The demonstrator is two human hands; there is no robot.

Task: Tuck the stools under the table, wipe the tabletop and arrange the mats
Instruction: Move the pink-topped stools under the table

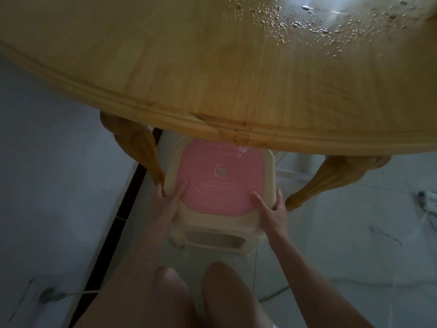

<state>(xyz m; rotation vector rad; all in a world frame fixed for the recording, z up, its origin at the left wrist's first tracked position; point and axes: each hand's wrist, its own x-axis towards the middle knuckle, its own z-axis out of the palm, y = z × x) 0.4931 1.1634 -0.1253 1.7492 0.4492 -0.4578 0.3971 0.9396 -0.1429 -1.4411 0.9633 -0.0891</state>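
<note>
Stool [222,181], clasped at its seat edges by left grip [169,197] and right grip [274,209], should slide straight between the table legs [137,147].

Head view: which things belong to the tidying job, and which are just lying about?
Job: stool, gripped by left hand and right hand; table; wet spots on its top.
Lying about: cord at lower left; pale object at right edge.

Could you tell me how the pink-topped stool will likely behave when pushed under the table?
Probably stiff and light: the stool looks like hollow moulded plastic. It should slide easily on the smooth floor, and its squat shape makes tipping unlikely.
</note>
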